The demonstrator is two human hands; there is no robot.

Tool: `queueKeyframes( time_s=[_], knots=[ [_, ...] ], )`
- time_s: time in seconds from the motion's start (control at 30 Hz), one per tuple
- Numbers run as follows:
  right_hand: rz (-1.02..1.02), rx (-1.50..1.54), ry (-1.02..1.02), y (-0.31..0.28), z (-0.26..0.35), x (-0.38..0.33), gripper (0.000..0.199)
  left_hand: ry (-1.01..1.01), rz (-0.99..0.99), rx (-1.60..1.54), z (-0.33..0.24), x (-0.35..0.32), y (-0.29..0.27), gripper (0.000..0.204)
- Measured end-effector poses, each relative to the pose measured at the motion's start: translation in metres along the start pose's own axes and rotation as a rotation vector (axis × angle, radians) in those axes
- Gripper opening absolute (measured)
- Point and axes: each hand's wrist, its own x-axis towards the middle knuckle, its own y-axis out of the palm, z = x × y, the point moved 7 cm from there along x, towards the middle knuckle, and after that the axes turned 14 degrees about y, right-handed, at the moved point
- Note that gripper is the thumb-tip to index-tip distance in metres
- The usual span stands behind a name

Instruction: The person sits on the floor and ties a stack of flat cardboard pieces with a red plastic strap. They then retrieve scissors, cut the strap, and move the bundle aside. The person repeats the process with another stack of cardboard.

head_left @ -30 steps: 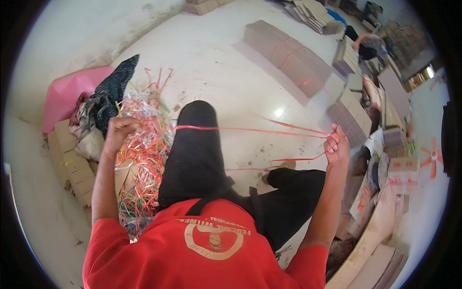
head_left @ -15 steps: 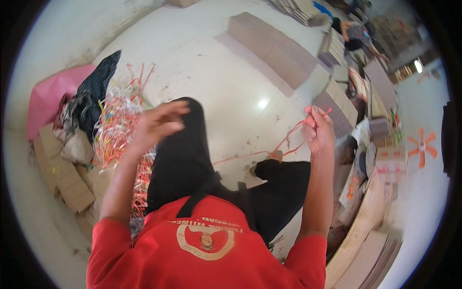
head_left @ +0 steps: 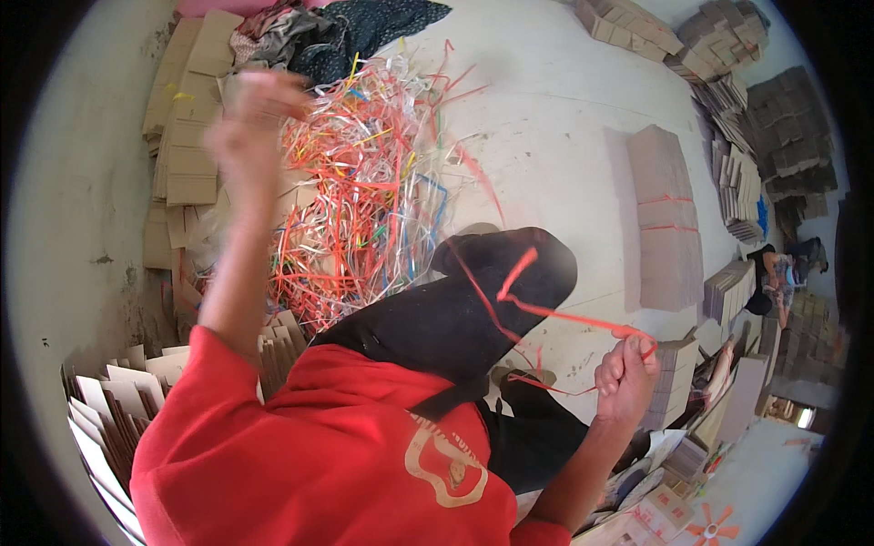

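Note:
My right hand (head_left: pixel 625 378) is closed in a fist around a red plastic strip (head_left: pixel 583 318). The strip runs from the fist across my dark-trousered legs, with loose loops and ends in the air and hanging below. My left hand (head_left: pixel 259 114) is stretched out far to the left, smeared by motion. It is over the edge of a big tangled heap of plastic strips (head_left: pixel 350 196), mostly red and white with some yellow, blue and green. Whether its fingers hold anything does not show.
Flattened cardboard (head_left: pixel 193 136) leans along the left wall. Dark cloth (head_left: pixel 373 36) lies behind the heap. A brown cardboard bundle (head_left: pixel 667 214) tied with red strips rests on the floor. Cardboard stacks (head_left: pixel 739 187) line the right, where another person (head_left: pixel 776 282) bends. Upright cardboard sheets (head_left: pixel 114 409) stand behind me.
My view has turned left, bringing the strip heap toward the middle. My left hand has swung out from above my knee to beside the heap. The right hand still grips the red strip.

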Motion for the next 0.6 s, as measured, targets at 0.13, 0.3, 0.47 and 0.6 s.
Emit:
queueKeyframes(
  time_s=[0.13,0.3,0.47,0.6],
  knots=[
    [0.067,0.104,0.080,0.007,-0.013,0.014,0.031,0.035,0.127,0.824,0.000,0.065,-0.140,0.016],
    [0.208,0.198,0.213,0.047,-0.032,0.045,0.043,-0.685,1.527,0.913,0.158,-0.092,-0.220,0.010],
    [0.058,0.244,0.222,0.045,-0.030,0.046,0.045,-0.739,1.829,0.969,0.219,-0.252,-0.195,0.043],
    [0.026,0.260,0.219,0.023,-0.033,0.049,0.044,-0.432,1.169,0.807,0.250,-0.237,-0.137,0.051]
  ],
)
